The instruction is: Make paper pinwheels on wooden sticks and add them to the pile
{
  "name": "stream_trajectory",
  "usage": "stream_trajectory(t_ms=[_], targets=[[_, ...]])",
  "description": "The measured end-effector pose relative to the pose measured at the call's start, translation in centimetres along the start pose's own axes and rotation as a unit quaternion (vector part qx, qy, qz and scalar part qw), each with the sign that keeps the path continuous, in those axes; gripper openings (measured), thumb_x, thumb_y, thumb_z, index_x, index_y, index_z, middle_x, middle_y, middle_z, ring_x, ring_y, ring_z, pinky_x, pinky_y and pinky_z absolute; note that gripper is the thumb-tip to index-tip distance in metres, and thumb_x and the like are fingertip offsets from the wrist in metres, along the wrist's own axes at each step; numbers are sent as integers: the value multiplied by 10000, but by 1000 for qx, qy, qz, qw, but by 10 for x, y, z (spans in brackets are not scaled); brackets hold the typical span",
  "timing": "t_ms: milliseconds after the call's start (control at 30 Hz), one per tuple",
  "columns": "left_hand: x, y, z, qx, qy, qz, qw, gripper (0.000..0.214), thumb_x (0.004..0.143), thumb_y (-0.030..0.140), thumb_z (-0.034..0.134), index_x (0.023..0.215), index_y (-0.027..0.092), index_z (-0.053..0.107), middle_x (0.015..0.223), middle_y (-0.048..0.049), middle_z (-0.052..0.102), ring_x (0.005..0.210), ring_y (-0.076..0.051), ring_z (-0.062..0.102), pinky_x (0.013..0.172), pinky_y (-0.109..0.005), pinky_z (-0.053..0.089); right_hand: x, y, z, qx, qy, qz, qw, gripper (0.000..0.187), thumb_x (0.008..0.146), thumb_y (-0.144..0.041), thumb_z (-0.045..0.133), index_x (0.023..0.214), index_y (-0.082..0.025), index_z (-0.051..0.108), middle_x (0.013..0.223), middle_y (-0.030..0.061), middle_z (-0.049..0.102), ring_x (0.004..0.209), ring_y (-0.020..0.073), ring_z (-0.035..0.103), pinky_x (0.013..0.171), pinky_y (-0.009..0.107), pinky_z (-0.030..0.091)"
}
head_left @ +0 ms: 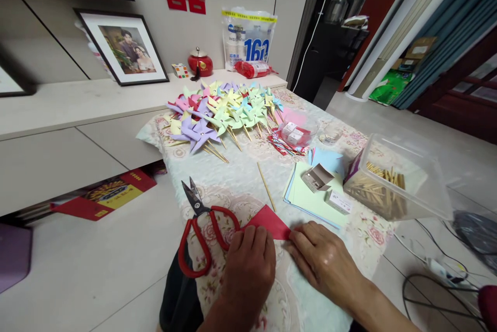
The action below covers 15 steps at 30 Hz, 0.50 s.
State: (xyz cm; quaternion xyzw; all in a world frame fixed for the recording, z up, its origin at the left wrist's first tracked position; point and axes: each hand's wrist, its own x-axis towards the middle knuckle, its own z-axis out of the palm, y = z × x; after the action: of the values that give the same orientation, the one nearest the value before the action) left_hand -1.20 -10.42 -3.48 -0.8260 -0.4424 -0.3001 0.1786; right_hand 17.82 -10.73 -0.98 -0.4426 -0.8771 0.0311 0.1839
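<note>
A folded triangle of red paper (268,220) lies on the flowered tablecloth in front of me. My left hand (251,264) is closed, its fingers bent down on the paper's lower left edge. At the right corner of the paper, my right hand (324,254) pinches the tip between thumb and fingers. Scissors with red handles (199,241) rest partly open beside my left hand, blades pointing away. A thin wooden stick (266,186) lies just beyond the paper. The undersides of both hands are hidden.
Finished paper pinwheels (229,109) are heaped at the table's far end. Pale paper sheets (298,195) carry an opened small box (317,178) and a closed one (338,201). A clear plastic bin (423,187) with wooden sticks stands at the right edge. Scissors lie close by the left edge.
</note>
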Motion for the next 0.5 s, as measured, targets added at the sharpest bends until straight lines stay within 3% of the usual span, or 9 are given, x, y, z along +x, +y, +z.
stream_trajectory(t_ms=[133,200,367,500], targets=[[-1,-5,3,-4,18,8,1000,237,868,8,485,806,115,687,734,-92,679,718,-251,609,631,-373,382,1,-2,3,-16,25,-15,999,222,978,-182,529,1162,-117,635,1097,149,675,945,259,624,802,387,521],[-3,-6,4,-3,19,3,1000,229,871,9,492,830,114,691,758,-95,688,734,-250,608,652,-373,391,3,-3,5,-36,21,-23,999,256,957,-143,532,1191,-104,630,1117,161,675,954,273,622,801,403,524],[-8,-3,5,-9,9,-12,1000,179,875,33,531,889,105,695,821,-96,703,767,-258,614,685,-383,406,11,-6,10,-101,1,-59,993,234,892,-41,544,1094,-77,658,982,137,706,852,268,630,720,372,528],[-9,-2,7,-15,11,-19,1000,126,870,64,574,897,104,691,835,-88,707,770,-260,616,683,-387,407,16,-6,9,-132,-21,-76,988,126,875,-55,583,941,-132,657,907,108,704,741,235,612,632,335,486]])
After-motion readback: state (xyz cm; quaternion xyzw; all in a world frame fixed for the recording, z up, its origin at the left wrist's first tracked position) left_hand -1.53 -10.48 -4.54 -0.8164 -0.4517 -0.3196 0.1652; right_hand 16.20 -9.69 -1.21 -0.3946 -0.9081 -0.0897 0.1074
